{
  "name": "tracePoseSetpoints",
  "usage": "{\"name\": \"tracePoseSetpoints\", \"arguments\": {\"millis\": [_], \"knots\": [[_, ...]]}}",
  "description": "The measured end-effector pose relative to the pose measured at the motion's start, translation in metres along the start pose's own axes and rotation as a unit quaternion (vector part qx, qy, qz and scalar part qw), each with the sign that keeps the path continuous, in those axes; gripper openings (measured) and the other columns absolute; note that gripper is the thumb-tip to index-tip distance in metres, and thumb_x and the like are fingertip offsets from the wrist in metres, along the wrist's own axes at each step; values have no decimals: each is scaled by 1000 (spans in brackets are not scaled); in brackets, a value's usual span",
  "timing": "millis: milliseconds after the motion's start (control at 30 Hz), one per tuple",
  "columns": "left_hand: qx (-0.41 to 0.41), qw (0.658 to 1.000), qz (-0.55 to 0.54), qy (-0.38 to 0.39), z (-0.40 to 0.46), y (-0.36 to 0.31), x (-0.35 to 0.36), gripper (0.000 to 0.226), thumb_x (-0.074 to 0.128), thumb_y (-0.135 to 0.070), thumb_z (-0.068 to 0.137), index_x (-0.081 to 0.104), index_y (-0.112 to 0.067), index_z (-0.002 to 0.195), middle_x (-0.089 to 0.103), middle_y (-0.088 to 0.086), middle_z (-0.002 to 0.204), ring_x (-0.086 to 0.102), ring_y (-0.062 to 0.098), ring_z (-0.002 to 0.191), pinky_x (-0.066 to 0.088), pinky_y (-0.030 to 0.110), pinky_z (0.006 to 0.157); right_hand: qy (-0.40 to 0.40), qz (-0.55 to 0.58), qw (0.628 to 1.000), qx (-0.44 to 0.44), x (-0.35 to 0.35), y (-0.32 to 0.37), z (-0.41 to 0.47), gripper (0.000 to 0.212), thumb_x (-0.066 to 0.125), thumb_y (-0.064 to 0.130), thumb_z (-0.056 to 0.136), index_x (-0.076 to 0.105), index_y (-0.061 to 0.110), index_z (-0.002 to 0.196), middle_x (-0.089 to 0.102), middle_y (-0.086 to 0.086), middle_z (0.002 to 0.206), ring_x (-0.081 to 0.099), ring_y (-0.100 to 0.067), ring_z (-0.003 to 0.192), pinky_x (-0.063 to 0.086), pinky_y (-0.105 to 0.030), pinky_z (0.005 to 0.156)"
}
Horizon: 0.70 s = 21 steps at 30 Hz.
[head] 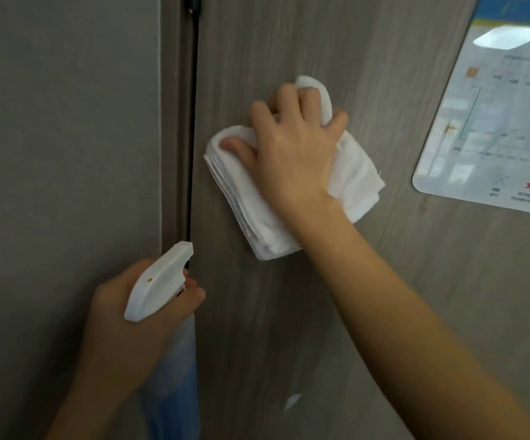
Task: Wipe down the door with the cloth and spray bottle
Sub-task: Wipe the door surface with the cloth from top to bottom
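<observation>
While the right hand (292, 150) grips it, the white cloth (276, 198) (folded, layered) lies against the woodgrain door (384, 281).

A laminated notice (492, 122) with a red star hangs beside a grey wall (64, 154)

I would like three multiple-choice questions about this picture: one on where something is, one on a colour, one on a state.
1. Where is the laminated notice?
A. on the door, right of the cloth
B. on the wall left of the gap
C. under the cloth

2. What colour is the spray head?
A. red
B. white
C. black

3. What is the right hand doing?
A. hanging free
B. holding the bottle
C. pressing the cloth on the door

Answers:
1 A: the laminated notice sits on the door, right of the cloth.
2 B: the spray bottle in the left hand has a white head.
3 C: the right hand grips the cloth against the door.
</observation>
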<state>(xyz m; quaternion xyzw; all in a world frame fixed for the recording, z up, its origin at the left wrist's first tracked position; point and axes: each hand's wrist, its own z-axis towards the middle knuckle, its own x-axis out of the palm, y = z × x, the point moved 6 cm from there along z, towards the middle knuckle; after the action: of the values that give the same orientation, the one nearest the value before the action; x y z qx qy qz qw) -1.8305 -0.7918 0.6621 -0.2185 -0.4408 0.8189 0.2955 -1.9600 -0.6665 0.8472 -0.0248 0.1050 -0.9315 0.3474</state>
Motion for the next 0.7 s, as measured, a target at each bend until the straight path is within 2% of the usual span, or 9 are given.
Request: {"name": "tracePoseSetpoints", "arguments": {"millis": [67,133,233,300,367,467,533,600,700], "knots": [[-1,1000,-3,-9,0,-1,-3,30,86,-24,72,75,-23,100,78,-4,93,74,13,89,60,43,82,13,7,1000,4,4,8,-10,37,68,54,82,67,17,81,61,-7,91,53,-30,89,38,-49,78],[2,1000,-2,-15,0,-4,-3,30,86,-24,72,75,-24,100,78,-6,93,74,12,88,60,41,81,62,31,997,-16,11,27,-46,34,70,51,83,67,18,86,61,-6,94,47,-27,94,39,-51,83],[-4,1000,1,-26,-1,-3,-4,29,88,-27,72,75,-23,98,78,-4,92,74,14,87,60,44,81,166,40,978,-116,22,62,-123,28,72,46,82,67,21,94,60,-4,99,44,-25,99,40,-55,89],[-5,1000,13,-23,-3,-2,-3,34,90,-37,72,75,-25,101,78,-3,95,74,16,90,60,48,84,209,42,960,-180,25,77,-166,25,75,42,78,67,24,94,60,0,100,46,-23,100,36,-53,91],[-9,1000,15,-25,-4,-4,-2,32,90,-34,72,75,-23,98,77,-1,92,74,18,88,60,51,83,211,62,955,-200,24,81,-186,18,75,37,78,67,26,90,60,2,96,48,-21,99,34,-51,90],[-9,1000,7,-20,-8,-7,3,22,85,-15,75,74,-16,94,76,4,86,72,21,81,60,49,80,209,81,951,-211,20,77,-183,9,64,33,84,68,25,87,60,2,94,48,-20,97,37,-49,87],[-3,1000,4,-6,-12,-11,7,18,82,-11,76,73,-12,92,74,5,84,69,22,80,58,38,74,199,90,952,-217,14,69,-172,12,58,30,87,68,23,85,60,-1,92,46,-21,95,36,-49,84],[2,1000,-8,2,-15,-13,9,15,81,-8,78,72,-8,90,72,3,86,67,23,79,56,22,66,182,74,959,-207,9,54,-154,14,65,34,87,67,21,85,61,-3,92,48,-24,94,35,-49,82],[1,1000,-23,5,-17,-19,9,13,80,-4,79,71,-7,88,70,2,86,67,21,76,52,12,62,89,43,988,-118,1,21,-102,29,71,46,84,66,17,81,61,-7,90,42,-26,91,36,-47,77]]}}
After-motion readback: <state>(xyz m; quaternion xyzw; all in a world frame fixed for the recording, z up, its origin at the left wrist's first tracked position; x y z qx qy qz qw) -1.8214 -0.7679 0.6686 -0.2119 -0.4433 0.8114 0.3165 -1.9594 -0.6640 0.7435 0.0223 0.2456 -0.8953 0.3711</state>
